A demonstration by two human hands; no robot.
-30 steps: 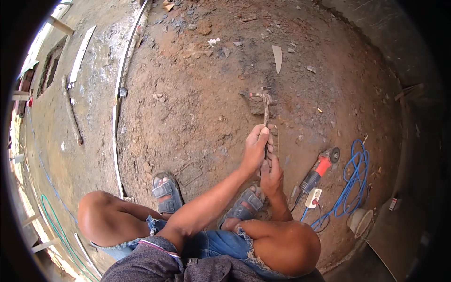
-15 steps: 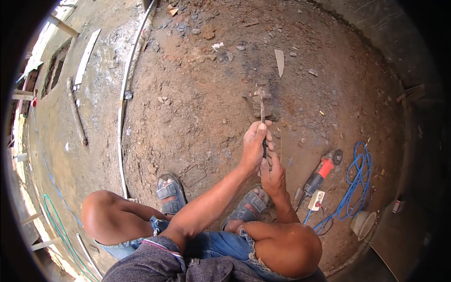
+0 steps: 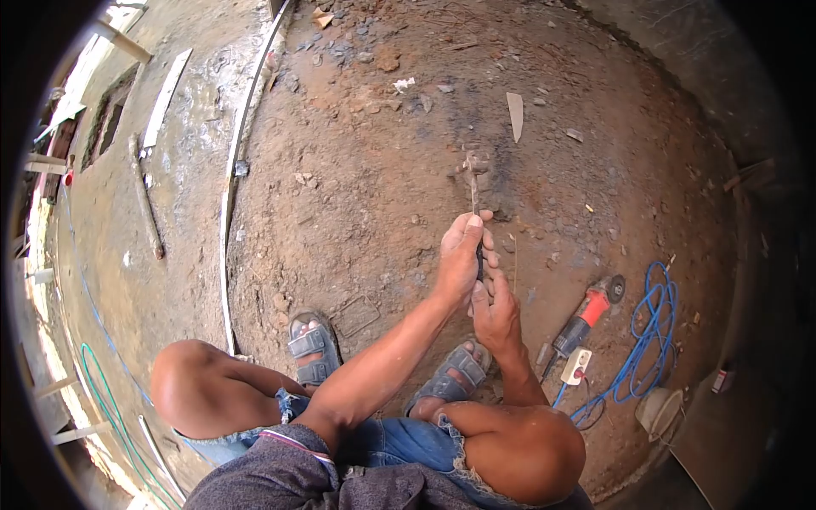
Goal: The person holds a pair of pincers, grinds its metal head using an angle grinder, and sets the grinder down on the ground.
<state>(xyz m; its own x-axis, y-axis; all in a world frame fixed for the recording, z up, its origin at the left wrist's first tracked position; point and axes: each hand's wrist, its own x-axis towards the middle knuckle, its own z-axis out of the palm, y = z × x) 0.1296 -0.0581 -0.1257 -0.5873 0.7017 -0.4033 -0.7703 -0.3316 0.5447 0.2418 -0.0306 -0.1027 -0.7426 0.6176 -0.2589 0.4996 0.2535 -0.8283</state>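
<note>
A hammer (image 3: pixel 474 183) with a dusty head and a dark handle points away from me above the dirt ground. My left hand (image 3: pixel 461 251) is closed around its handle near the neck, thumb lying along the top. Just behind, my right hand (image 3: pixel 496 313) is closed at the rear end of the same handle. Both hands look dusty, and they nearly touch. Fingers cover much of the grip.
To the right lie a red and grey angle grinder (image 3: pixel 586 313), a white power socket (image 3: pixel 576 365) and a coiled blue cable (image 3: pixel 653 331). A long metal strip (image 3: pixel 228 208) runs along the left. Ahead are a pale pointed piece (image 3: pixel 515 116) and scattered rubble.
The view has shifted slightly, so the ground and tools appear a little further right and lower. Both hands keep their hold on the hammer.
</note>
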